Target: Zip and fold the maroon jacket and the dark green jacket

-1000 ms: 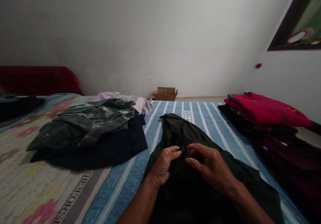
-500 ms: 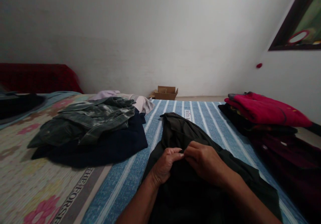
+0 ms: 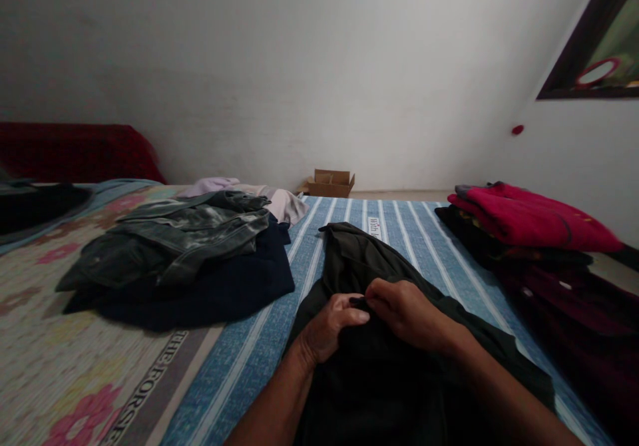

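A dark olive-green garment [image 3: 354,253] lies spread in front of me, its far end bunched to a narrow point; I cannot tell what kind of garment it is. With thumb and fingers, my left hand [image 3: 330,326] pinches a small dark fold or edge of its cloth. Close beside it, my right hand [image 3: 407,309] is closed on the same bit, fingertips nearly meeting those of the left. Whether a button or other fastener sits between them is hidden. The garment's near part fades into dark shadow beneath my forearms.
On the left, a rumpled grey-green garment [image 3: 214,233] rests on navy cloth [image 3: 249,286]. Folded pink clothing [image 3: 534,216] tops a pile at right, beside maroon cloth [image 3: 574,326]. A blue striped sheet [image 3: 239,373] lies underneath. A cardboard box [image 3: 332,184] stands by the wall.
My left thumb has shifted slightly, and more of the dark edge shows between my fingertips. My right hand has moved a little upward; the garment lies almost the same.
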Demonstrator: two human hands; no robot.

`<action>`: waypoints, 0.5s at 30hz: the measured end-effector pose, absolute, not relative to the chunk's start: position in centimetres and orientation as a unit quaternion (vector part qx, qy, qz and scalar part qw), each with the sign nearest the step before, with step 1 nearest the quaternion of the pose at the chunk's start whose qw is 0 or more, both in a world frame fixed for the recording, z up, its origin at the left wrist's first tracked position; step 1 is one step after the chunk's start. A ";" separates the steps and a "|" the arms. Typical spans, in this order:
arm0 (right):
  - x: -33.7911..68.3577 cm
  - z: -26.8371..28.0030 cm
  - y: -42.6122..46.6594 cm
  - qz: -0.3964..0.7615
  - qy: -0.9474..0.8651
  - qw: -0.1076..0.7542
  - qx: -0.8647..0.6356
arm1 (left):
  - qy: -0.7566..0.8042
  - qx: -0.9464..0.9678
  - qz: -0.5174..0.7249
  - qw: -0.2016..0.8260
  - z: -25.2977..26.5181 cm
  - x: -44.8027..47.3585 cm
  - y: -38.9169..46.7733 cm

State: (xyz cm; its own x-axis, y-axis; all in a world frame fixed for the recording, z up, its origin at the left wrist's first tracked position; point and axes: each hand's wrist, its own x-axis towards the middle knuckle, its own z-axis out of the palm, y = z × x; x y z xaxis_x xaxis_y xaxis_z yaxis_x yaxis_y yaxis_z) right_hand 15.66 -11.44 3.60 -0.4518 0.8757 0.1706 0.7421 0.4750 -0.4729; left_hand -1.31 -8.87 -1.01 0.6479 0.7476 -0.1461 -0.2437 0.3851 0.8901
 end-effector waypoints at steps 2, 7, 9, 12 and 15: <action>15.8 3.2 -11.2 0.264 -0.800 0.263 -0.471 | 0.270 0.472 0.298 0.785 -1.0 -1.3 -8.9; 16.0 2.3 -10.8 0.460 -0.720 0.316 -0.413 | 0.292 0.470 0.298 0.778 -1.1 -1.1 -8.7; 16.1 2.2 -10.7 0.500 -0.698 0.323 -0.398 | 0.294 0.476 0.300 0.773 -1.1 -1.2 -8.6; 16.2 2.3 -10.9 0.523 -0.693 0.321 -0.378 | 0.302 0.493 0.305 0.757 -1.1 -1.2 -8.5; 16.1 2.8 -11.3 0.481 -0.728 0.311 -0.377 | 0.325 0.486 0.322 0.745 -1.1 -1.1 -8.5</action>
State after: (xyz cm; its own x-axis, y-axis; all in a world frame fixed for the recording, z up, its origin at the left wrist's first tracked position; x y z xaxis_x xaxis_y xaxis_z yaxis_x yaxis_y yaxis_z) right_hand 16.12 -11.29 2.81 -0.5222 0.8480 0.0902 0.2499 0.2533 -0.9345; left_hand -1.08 -8.51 -1.13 0.5817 0.7950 -0.1719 -0.1627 0.3207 0.9331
